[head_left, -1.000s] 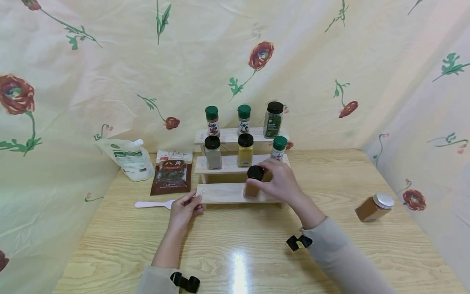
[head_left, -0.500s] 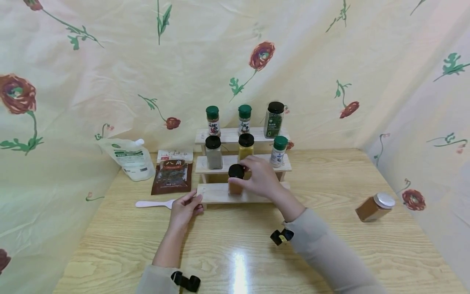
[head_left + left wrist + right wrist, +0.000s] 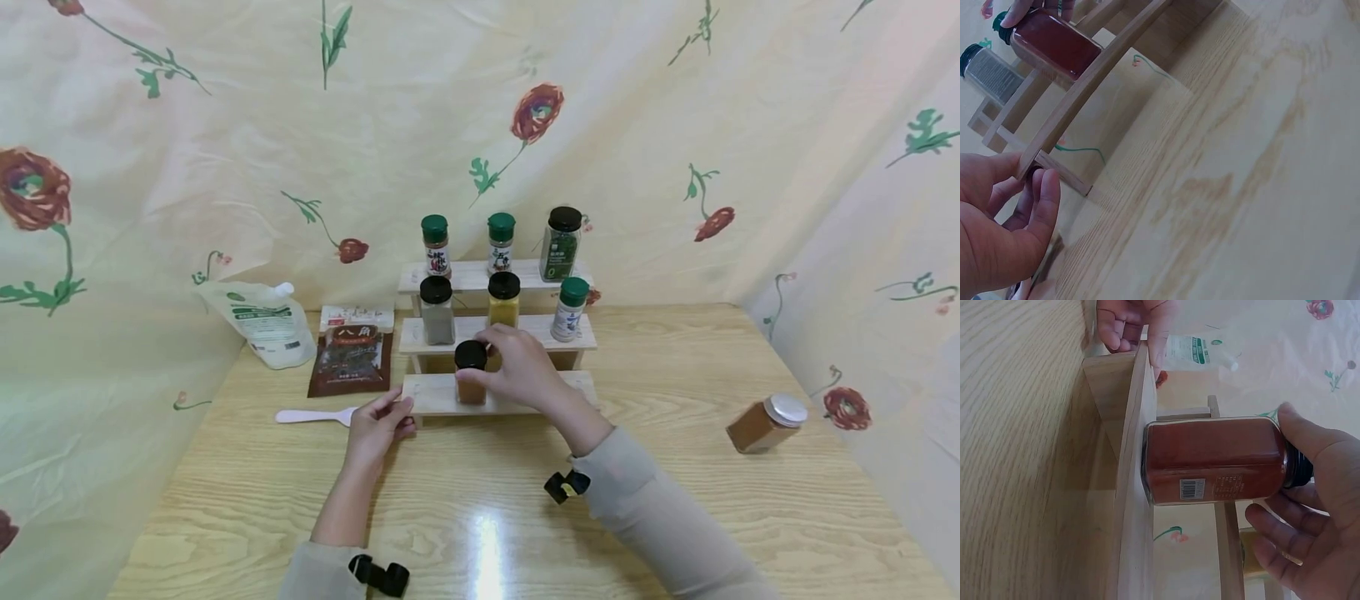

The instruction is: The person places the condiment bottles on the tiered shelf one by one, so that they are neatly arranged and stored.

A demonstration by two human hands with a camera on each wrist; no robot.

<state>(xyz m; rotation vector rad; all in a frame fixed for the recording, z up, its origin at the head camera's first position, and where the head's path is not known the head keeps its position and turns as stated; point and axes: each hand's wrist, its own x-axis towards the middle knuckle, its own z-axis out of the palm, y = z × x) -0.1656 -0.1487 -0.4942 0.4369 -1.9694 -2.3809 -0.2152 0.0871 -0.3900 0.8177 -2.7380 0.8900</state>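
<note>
A three-step wooden spice rack (image 3: 536, 406) stands on the table. My left hand (image 3: 375, 429) pinches the left end of its lowest step, thumb above and fingers curled beneath, as the left wrist view shows. On that step stands an upright glass spice jar (image 3: 1216, 461) of red-brown powder with a black lid. My right hand (image 3: 521, 371) holds this jar near its lid, between thumb and fingers. Behind it, the middle step carries a grey spice jar (image 3: 437, 321), a yellow one (image 3: 503, 310) and a green-capped shaker (image 3: 570, 315).
Two green-capped shakers and a black-lidded green jar (image 3: 560, 250) fill the top step. Left of the rack lie a white spout pouch (image 3: 262, 325), a brown spice packet (image 3: 350, 358) and a white plastic spoon (image 3: 307, 417). A silver-lidded jar (image 3: 761, 425) lies tipped at the right.
My right hand has moved the red-brown jar leftward along the lowest step, mostly in the first half second. My left hand has stayed at the rack's left end.
</note>
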